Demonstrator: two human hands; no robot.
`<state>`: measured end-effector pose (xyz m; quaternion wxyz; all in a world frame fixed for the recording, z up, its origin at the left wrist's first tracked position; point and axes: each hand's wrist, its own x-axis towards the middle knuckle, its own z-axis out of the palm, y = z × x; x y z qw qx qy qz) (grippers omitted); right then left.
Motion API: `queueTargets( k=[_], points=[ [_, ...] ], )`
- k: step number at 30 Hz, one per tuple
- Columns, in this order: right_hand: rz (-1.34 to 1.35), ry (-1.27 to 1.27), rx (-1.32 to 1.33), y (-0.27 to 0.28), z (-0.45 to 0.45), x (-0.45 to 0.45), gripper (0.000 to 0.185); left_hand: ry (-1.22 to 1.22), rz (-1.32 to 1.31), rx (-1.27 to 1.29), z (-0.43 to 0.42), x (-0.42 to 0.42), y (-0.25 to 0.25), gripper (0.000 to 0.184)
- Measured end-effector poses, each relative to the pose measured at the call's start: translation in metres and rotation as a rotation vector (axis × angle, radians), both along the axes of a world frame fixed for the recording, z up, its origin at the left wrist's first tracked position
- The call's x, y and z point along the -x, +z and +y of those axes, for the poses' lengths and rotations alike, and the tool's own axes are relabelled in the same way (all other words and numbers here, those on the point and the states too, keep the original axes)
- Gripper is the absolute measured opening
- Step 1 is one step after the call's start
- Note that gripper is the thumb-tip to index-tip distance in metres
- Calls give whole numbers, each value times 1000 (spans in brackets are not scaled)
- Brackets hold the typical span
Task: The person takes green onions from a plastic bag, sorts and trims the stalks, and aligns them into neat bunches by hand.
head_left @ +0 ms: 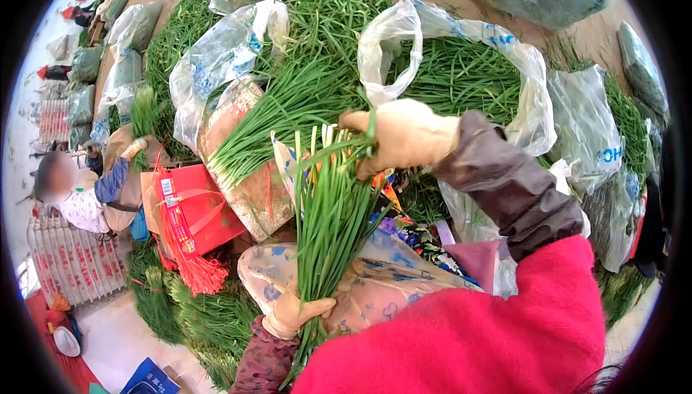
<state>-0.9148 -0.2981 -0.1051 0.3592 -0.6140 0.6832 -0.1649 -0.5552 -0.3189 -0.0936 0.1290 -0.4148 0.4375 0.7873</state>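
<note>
A long bunch of garlic chives (324,228) stands tilted over my lap, its pale cut ends pointing up and away from me. My left hand (297,312), in a cream glove, is wrapped round its lower leafy part. My right hand (404,134), gloved alike, is at the pale ends with its fingers curled on a few chive leaves that bend across the bunch. Just beyond, more loose chives (288,109) lie on a worn, dirt-marked board (263,203). A clear plastic sheet with blue print (267,268) covers my lap.
At left, a red box (209,199) holds red ties (202,271). An open plastic bag of chives (461,77) lies ahead, with a large chive heap (324,12) beside it. Tied bundles (216,315) cover the lower-left floor. Another person (79,192) sits far left, holding chives.
</note>
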Motion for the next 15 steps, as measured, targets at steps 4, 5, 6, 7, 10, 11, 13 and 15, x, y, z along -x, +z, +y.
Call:
queueTargets(
  k=[4,5,6,7,10,11,13,15],
  points=[
    [127,-39,127,-36,5,-17,36,18,-7,68,4,-3,-4,36],
    [126,-47,119,-33,6,-17,36,18,-11,86,5,-4,-4,36],
    [192,-7,112,-25,5,-18,31,10,-12,78,6,-7,-6,36],
    [259,35,104,-21,3,-18,26,8,6,70,6,-9,-12,36],
    [453,50,34,-23,-13,-5,14,27,33,38,11,-6,-10,38],
    [518,26,45,-29,-23,8,9,52,37,21,11,-4,-8,39],
    [605,-174,230,-44,-46,49,6,61,8,6,14,-17,-11,41],
    [601,-381,411,-30,-62,99,8,111,-32,-49,16,-32,-18,43]
  ],
)
